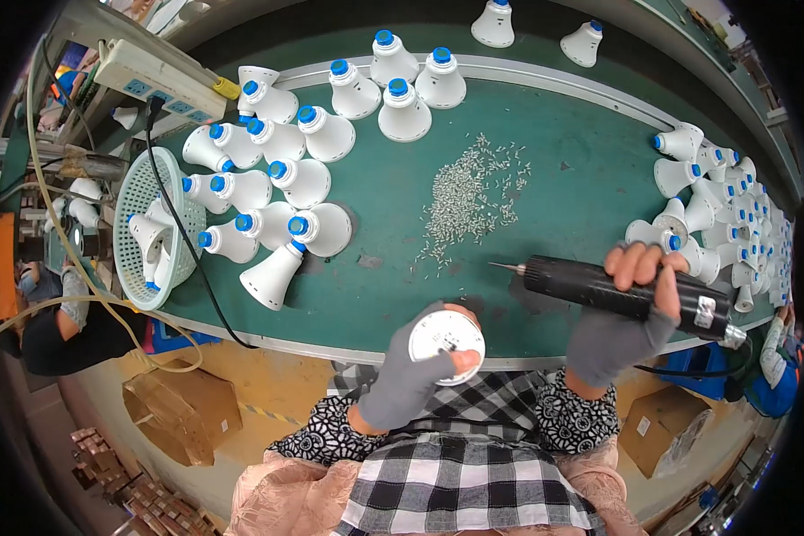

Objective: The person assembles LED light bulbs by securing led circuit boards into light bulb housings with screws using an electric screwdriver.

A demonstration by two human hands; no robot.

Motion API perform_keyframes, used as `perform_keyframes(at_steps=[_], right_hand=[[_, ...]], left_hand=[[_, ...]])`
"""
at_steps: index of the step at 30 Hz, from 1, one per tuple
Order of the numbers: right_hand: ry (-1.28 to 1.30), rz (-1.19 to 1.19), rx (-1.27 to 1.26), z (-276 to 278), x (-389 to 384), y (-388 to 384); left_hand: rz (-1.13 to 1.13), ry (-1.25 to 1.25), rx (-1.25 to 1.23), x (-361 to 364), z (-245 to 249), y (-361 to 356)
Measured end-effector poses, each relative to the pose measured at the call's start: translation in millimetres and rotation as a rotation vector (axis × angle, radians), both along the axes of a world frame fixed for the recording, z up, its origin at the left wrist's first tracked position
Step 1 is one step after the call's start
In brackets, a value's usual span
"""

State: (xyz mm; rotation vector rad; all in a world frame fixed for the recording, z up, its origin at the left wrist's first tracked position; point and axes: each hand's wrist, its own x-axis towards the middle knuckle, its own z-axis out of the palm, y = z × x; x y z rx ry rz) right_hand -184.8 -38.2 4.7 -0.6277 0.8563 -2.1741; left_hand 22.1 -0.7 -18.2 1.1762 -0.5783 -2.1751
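Note:
My left hand (406,382), in a grey fingerless glove, holds a white round lamp part (447,347) with its flat face up at the table's front edge. The thumb lies over that face. My right hand (628,326), gloved the same way, is wrapped round a black electric screwdriver (590,288). Its thin bit points left, over the green table (545,134). Beyond the bit lies a scattered pile of small screws (469,196). The bit touches neither the screws nor the lamp part.
White cones with blue caps (322,230) stand and lie at the left, the back and in a dense group (724,210) at the right. A pale green basket (125,241) with white parts sits left, near a power strip (156,85) and its black cable. Other people are partly visible at both sides.

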Motion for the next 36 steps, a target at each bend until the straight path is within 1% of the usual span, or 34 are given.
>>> perform_keyframes(at_steps=[4,8,16,19,22,25,28,32,36], right_hand=[[0.023,0.039,0.043,-11.5,16.8,-9.6],[0.0,0.075,0.069,-18.3,28.9,-12.8],[0.037,0.051,0.106,-26.4,34.9,-15.2],[0.037,0.043,0.115,-26.6,34.6,-16.3],[0.019,0.041,0.1,-20.4,29.5,-13.4],[-0.037,0.028,0.086,-4.1,16.3,-6.8],[-0.078,0.065,0.045,6.6,-2.7,1.8],[-0.126,0.088,0.002,13.6,-16.9,11.1],[-0.173,0.101,-0.013,14.6,-22.0,18.7]], left_hand=[[-0.114,-0.166,-0.179,0.7,4.6,0.5],[-0.111,-0.189,-0.231,3.2,0.5,3.6],[-0.11,-0.181,-0.24,6.2,-4.8,5.0],[-0.12,-0.21,-0.287,6.8,-4.8,4.4],[-0.124,-0.286,-0.559,9.8,-12.7,2.1],[-0.163,-0.52,-0.848,14.0,-8.2,-11.8],[-0.212,-0.651,-1.064,11.3,-8.4,-22.2],[-0.307,-0.596,-1.103,2.6,-4.8,-27.0],[-0.339,-0.547,-1.131,-4.7,0.0,-27.4]])
